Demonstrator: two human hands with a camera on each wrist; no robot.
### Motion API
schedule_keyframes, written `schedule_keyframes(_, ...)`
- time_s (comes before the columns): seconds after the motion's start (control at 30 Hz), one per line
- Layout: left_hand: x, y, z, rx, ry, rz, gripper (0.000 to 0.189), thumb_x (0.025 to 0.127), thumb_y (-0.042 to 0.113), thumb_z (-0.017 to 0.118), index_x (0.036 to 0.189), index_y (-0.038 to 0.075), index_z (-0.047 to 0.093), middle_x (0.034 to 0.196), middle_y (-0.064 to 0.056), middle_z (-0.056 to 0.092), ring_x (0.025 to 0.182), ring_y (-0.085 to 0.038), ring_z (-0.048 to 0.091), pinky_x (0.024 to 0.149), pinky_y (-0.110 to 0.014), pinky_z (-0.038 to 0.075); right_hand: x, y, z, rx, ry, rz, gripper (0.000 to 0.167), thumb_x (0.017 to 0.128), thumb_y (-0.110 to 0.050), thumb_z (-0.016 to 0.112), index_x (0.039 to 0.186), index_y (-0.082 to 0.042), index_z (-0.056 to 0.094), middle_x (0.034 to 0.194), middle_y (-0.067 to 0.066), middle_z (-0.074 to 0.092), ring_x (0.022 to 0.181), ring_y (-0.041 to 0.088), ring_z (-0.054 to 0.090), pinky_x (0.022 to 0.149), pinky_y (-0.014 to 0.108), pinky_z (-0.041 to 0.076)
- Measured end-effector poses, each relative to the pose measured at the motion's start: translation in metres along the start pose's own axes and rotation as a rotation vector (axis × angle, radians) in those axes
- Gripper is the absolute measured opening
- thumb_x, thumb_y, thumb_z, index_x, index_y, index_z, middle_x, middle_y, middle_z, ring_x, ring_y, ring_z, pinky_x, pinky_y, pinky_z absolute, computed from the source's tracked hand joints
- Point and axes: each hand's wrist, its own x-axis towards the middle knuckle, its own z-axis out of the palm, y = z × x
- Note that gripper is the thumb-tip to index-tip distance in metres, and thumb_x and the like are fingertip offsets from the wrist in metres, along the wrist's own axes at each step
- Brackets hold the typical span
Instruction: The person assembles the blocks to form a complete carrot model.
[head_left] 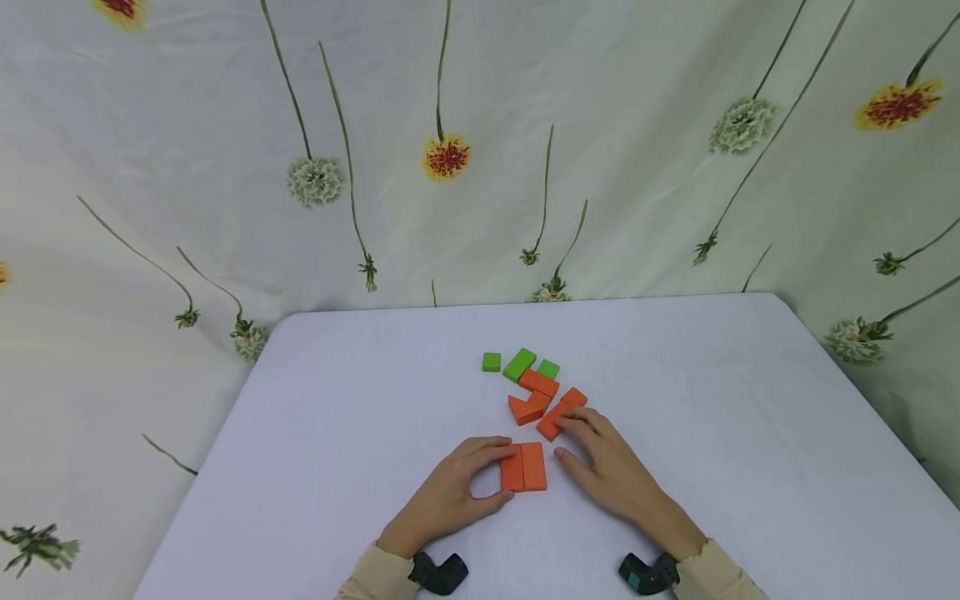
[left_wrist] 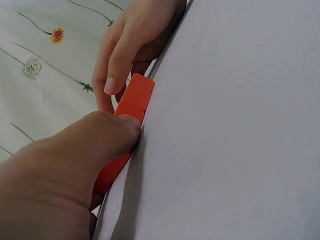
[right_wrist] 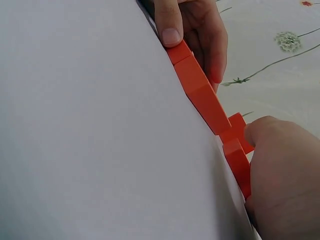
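Note:
Two flat orange rectangular blocks lie side by side in front of me. My left hand (head_left: 459, 483) holds the left orange block (head_left: 512, 472), with the thumb at its near end and fingers at its far end. The right-hand orange block (head_left: 535, 467) rests against it. My right hand (head_left: 611, 467) is just right of the pair. Its fingertips reach an orange block (head_left: 551, 423) farther back, and its thumb stands apart from that block. In the left wrist view, my left thumb (left_wrist: 107, 137) presses on the orange block's side.
Behind the pair lie an orange triangular block (head_left: 527, 410), another orange block (head_left: 538, 382) and a small orange piece (head_left: 575, 397). Several green blocks (head_left: 519, 364) sit farther back. A flowered cloth (head_left: 487, 217) hangs behind the white table (head_left: 337, 417).

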Motion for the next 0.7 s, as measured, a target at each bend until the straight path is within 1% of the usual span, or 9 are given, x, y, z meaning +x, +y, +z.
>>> schedule_keyframes(0.2,-0.0006,-0.0004,-0.0003,0.001,0.000,0.000,0.056,0.089,0.030,0.082,0.141,0.023,0.063,0.147,0.006,0.057,0.136,-0.015,0.053,0.112,-0.039,0.051,0.0007,0.0007,0.0006,0.017,0.040,0.001,0.039,0.091,-0.028,0.079,0.126,-0.013,0.067,0.145,0.007,0.055,0.135,0.029,0.054,0.110,0.048,0.051)
schedule_keyframes(0.37,-0.0004,-0.0012,0.0002,0.003,-0.006,-0.006,0.056,0.090,0.032,0.082,0.142,0.023,0.063,0.147,0.007,0.057,0.137,-0.014,0.053,0.112,-0.039,0.050,0.0007,0.0000,0.0010,0.017,0.061,-0.002,0.031,0.088,-0.022,0.082,0.114,-0.014,0.066,0.147,0.010,0.056,0.134,0.031,0.055,0.106,0.047,0.055)
schedule_keyframes(0.53,0.0000,-0.0022,0.0011,0.008,0.002,-0.001,0.055,0.090,0.032,0.082,0.141,0.023,0.063,0.147,0.007,0.057,0.137,-0.014,0.053,0.112,-0.038,0.050,0.0008,0.0005,0.0019,0.032,0.068,-0.002,0.030,0.086,-0.020,0.084,0.108,-0.016,0.064,0.142,0.008,0.059,0.128,0.027,0.058,0.101,0.045,0.057)
schedule_keyframes(0.6,0.0000,-0.0023,0.0012,0.007,0.005,-0.001,0.055,0.090,0.032,0.082,0.141,0.023,0.063,0.147,0.007,0.057,0.137,-0.014,0.053,0.112,-0.039,0.051,0.0010,0.0007,0.0020,0.045,0.069,-0.005,0.031,0.084,-0.019,0.085,0.107,-0.016,0.065,0.138,0.006,0.060,0.126,0.025,0.058,0.101,0.044,0.057)
schedule_keyframes(0.7,0.0002,-0.0023,0.0013,0.007,0.005,-0.002,0.055,0.090,0.032,0.082,0.140,0.023,0.063,0.147,0.007,0.057,0.136,-0.014,0.053,0.112,-0.039,0.050,0.0007,0.0008,0.0017,0.062,0.048,-0.005,0.033,0.082,-0.017,0.085,0.109,-0.017,0.065,0.133,0.001,0.060,0.125,0.021,0.056,0.102,0.043,0.056)
